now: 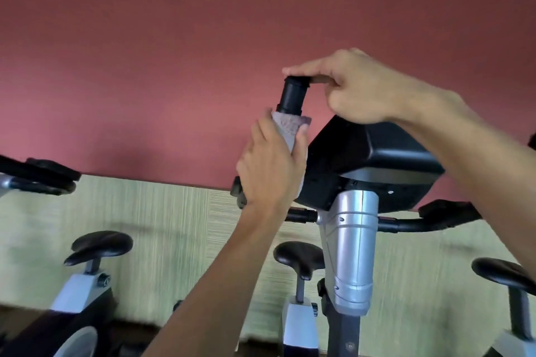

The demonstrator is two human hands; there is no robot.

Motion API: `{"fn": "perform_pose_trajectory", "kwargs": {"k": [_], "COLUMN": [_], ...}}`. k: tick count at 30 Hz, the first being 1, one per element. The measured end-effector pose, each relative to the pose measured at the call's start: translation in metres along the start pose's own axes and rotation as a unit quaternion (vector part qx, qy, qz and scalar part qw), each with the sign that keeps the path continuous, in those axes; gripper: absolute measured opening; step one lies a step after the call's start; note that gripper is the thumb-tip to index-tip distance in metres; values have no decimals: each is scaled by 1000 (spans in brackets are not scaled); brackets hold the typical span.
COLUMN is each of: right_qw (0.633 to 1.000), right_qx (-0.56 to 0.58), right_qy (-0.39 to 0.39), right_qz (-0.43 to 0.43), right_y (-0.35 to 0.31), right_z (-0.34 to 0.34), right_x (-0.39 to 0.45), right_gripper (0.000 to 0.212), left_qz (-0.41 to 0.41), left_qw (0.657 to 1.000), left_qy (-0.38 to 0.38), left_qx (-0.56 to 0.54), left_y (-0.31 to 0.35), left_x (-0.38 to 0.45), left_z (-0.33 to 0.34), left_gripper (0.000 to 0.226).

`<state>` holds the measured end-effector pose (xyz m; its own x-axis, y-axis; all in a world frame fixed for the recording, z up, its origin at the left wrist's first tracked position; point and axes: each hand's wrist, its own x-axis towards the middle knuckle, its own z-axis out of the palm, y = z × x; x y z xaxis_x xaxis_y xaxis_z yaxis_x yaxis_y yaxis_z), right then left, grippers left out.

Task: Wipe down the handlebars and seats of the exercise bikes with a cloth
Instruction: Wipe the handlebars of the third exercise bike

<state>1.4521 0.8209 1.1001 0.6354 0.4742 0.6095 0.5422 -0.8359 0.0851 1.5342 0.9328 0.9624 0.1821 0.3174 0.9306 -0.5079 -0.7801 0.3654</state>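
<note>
We count three rounded black seats [300,257] below the boxy black console [374,159]. Just left of the console, our left hand [271,166] wraps a nubby grey cloth [290,129] around the upright handlebar [291,95] — a smooth black cylinder. Our right hand [364,88] pinches its top end.

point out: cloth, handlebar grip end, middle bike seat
cloth [291,128]: head view, on the exposed fabric above the left hand's fingers.
handlebar grip end [291,95]: head view, on the black cylinder's side.
middle bike seat [300,256]: head view, on the saddle's top.
</note>
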Motion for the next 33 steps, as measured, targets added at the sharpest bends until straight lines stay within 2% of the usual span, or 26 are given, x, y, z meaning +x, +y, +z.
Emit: {"fn": "perform_pose_trajectory", "kwargs": {"k": [3, 7, 13, 18, 21, 26, 28, 33], "right_qw": [1000, 998, 995, 998, 997, 997, 998, 997], "right_qx": [9, 40, 99, 45, 59, 67, 64, 23], "right_qy": [-7, 17, 15, 17, 10, 12, 3, 21], "right_qz": [-12, -36, -18, -42, -46, -33, -23, -75], "right_y": [2, 13, 14, 13, 8, 14, 20, 29], "right_z": [-1, 5, 6, 3, -2, 3, 9, 18], "right_x": [0, 3, 0, 1, -1, -7, -6, -3], "right_gripper": [77, 71, 79, 76, 75, 79, 84, 87], "left_qz": [-21, -5, 13, -30, -31, -1, -7, -45], "left_qw": [999, 999, 999, 997, 997, 996, 996, 996], "left_qy": [-13, -9, 14, 17, 31, 68, 64, 28], "left_qx": [23, 32, 40, 68, 67, 61, 56, 72], "left_y": [18, 31, 16, 36, 40, 25, 21, 40], "left_x": [19, 42, 13, 31, 39, 16, 9, 39], "left_z": [-5, -5, -1, 1, 5, 12, 12, 7], "left_gripper": [65, 52, 62, 49, 43, 60, 61, 46]}}
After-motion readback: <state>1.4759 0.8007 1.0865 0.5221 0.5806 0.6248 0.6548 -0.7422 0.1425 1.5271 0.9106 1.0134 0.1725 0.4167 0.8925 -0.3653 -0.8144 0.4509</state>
